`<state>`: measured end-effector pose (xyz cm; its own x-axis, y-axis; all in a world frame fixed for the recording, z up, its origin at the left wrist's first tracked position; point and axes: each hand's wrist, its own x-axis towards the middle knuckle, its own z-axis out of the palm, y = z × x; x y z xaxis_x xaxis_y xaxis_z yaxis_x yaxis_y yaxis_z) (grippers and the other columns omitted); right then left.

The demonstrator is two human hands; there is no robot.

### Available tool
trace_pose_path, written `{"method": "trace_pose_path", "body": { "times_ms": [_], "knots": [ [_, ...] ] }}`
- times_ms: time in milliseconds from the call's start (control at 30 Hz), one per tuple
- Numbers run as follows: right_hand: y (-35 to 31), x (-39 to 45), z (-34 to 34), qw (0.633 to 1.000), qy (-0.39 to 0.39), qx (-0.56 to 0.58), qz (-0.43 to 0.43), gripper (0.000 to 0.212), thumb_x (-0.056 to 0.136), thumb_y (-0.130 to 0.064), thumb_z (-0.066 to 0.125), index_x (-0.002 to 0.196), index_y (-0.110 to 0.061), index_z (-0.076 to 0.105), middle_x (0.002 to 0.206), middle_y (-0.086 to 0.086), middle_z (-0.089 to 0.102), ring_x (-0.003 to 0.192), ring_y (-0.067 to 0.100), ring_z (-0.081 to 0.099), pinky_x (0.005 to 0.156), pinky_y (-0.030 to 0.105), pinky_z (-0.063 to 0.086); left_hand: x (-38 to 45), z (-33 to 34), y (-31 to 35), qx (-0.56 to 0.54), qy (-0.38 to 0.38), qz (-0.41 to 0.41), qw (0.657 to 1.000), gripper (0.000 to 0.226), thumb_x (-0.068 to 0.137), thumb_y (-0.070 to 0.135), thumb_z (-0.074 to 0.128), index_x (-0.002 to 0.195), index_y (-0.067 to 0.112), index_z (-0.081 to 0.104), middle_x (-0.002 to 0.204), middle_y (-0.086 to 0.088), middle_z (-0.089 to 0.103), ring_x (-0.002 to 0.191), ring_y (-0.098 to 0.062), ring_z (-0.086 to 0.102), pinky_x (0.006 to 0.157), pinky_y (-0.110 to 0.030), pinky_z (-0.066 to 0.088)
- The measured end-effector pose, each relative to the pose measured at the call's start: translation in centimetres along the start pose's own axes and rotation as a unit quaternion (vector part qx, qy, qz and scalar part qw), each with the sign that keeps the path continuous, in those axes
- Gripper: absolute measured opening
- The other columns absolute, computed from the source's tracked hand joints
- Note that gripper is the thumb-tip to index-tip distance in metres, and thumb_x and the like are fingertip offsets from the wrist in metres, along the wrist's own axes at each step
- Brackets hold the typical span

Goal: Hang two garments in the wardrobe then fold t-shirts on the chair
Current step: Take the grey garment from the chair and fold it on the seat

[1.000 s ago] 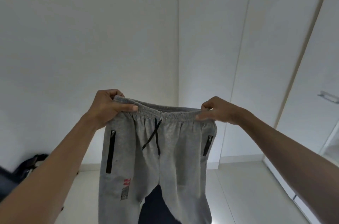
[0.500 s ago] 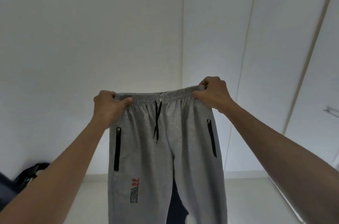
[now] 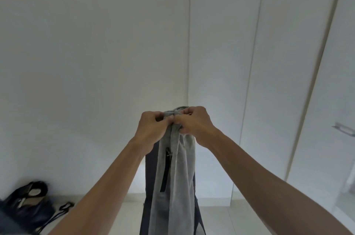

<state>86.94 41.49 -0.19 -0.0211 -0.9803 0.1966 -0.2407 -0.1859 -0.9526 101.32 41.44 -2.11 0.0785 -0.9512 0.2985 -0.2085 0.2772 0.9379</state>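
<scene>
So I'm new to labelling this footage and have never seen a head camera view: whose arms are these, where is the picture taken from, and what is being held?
The camera sits on a person's head and looks forward, so the two bare arms reaching out are the wearer's own. The left hand and right hand are held close together, both gripping the waistband of a pair of grey sweatpants, which hangs down folded lengthwise, one black zip pocket showing. Something dark hangs behind it; I cannot tell what. Behind are white wardrobe doors with a metal handle. A dark bag lies on the floor at lower left.
</scene>
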Motion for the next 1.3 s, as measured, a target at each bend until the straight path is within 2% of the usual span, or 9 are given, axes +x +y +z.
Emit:
{"method": "trace_pose_path", "body": {
  "times_ms": [167, 400, 500, 600, 767, 900, 1100, 1200, 1300],
  "knots": [
    [-0.5, -0.6, -1.4, 0.996, -0.047, 0.075, 0.029, 0.010, 0.086, -0.002, 0.069, 0.093, 0.000, 0.074, 0.089, 0.015, 0.077, 0.080, 0.028, 0.077, 0.079, 0.041, 0.063, -1.0, -0.2, 1.2, -0.031, -0.075, -0.002, 0.997, 0.040, 0.072, 0.039, 0.082, 0.097, 0.008, 0.078, 0.092, -0.009, 0.078, 0.089, -0.025, 0.075, 0.086, -0.040, 0.060],
    [0.3, -1.5, -4.9, 0.994, -0.099, 0.046, 0.014, 0.020, 0.093, 0.002, 0.056, 0.107, -0.005, 0.069, 0.098, 0.014, 0.074, 0.088, 0.029, 0.075, 0.072, 0.037, 0.062, -1.7, 1.0, 1.3, 0.019, -0.048, 0.004, 0.999, 0.015, 0.083, 0.003, 0.076, 0.097, 0.007, 0.077, 0.089, -0.009, 0.077, 0.085, -0.025, 0.075, 0.081, -0.041, 0.062],
    [2.5, -0.4, -6.8, 0.992, -0.026, -0.112, -0.050, 0.056, 0.084, -0.008, 0.071, 0.135, -0.022, 0.053, 0.123, -0.001, 0.055, 0.103, 0.018, 0.061, 0.071, 0.029, 0.056, -2.4, 1.4, 1.0, -0.007, -0.054, -0.011, 0.998, 0.015, 0.086, -0.003, 0.068, 0.095, 0.005, 0.077, 0.093, -0.015, 0.076, 0.090, -0.031, 0.073, 0.077, -0.037, 0.061],
    [4.8, 0.2, -8.6, 0.990, -0.136, -0.001, 0.029, 0.095, 0.077, 0.002, 0.080, 0.151, -0.028, 0.027, 0.138, -0.002, 0.041, 0.124, 0.025, 0.051, 0.087, 0.034, 0.047, -3.3, 1.5, 0.9, -0.033, -0.065, -0.019, 0.997, 0.019, 0.089, -0.006, 0.062, 0.098, 0.002, 0.076, 0.099, -0.019, 0.074, 0.090, -0.029, 0.072, 0.077, -0.034, 0.058],
    [8.1, -0.6, -8.1, 0.967, -0.232, 0.093, 0.041, 0.043, 0.078, -0.004, 0.081, 0.119, -0.009, 0.068, 0.114, 0.005, 0.075, 0.108, 0.024, 0.070, 0.091, 0.036, 0.058, -5.0, 0.9, -0.1, -0.068, -0.051, -0.034, 0.996, 0.022, 0.092, -0.009, 0.056, 0.096, 0.002, 0.074, 0.095, -0.012, 0.075, 0.085, -0.018, 0.071, 0.072, -0.025, 0.058],
    [8.7, -1.8, -6.5, 0.973, -0.203, 0.106, -0.009, 0.040, 0.078, -0.009, 0.083, 0.116, -0.008, 0.071, 0.111, 0.004, 0.076, 0.105, 0.020, 0.073, 0.096, 0.038, 0.056, -6.3, -0.7, -2.2, -0.024, -0.054, -0.045, 0.997, 0.018, 0.098, 0.010, 0.058, 0.109, 0.008, 0.073, 0.106, -0.007, 0.075, 0.098, -0.019, 0.072, 0.083, -0.031, 0.058],
    [7.5, -4.1, -5.4, 0.981, -0.173, 0.076, -0.031, 0.056, 0.066, -0.030, 0.090, 0.117, -0.016, 0.071, 0.113, -0.001, 0.076, 0.106, 0.019, 0.072, 0.096, 0.037, 0.056, -7.9, -2.3, -3.7, 0.003, 0.007, -0.044, 0.999, 0.029, 0.099, 0.029, 0.059, 0.097, 0.004, 0.074, 0.099, -0.014, 0.075, 0.090, -0.024, 0.071, 0.085, -0.041, 0.059],
    [8.1, -6.3, -4.5, 0.977, -0.212, 0.004, 0.024, 0.035, 0.074, -0.024, 0.086, 0.104, -0.014, 0.072, 0.106, 0.001, 0.076, 0.099, 0.020, 0.073, 0.086, 0.033, 0.060, -8.8, -4.0, -3.0, -0.055, 0.029, -0.025, 0.998, 0.030, 0.097, 0.030, 0.062, 0.096, 0.003, 0.074, 0.099, -0.014, 0.076, 0.094, -0.027, 0.072, 0.086, -0.040, 0.059],
    [7.6, -8.0, -3.6, 0.987, -0.143, 0.060, 0.044, 0.022, 0.084, -0.028, 0.077, 0.095, -0.010, 0.074, 0.099, 0.006, 0.077, 0.096, 0.024, 0.074, 0.080, 0.029, 0.060, -10.2, -6.2, -3.2, -0.088, 0.007, -0.016, 0.996, 0.040, 0.084, 0.041, 0.069, 0.096, 0.002, 0.073, 0.096, -0.011, 0.075, 0.090, -0.024, 0.071, 0.083, -0.037, 0.059]
  ]
}}
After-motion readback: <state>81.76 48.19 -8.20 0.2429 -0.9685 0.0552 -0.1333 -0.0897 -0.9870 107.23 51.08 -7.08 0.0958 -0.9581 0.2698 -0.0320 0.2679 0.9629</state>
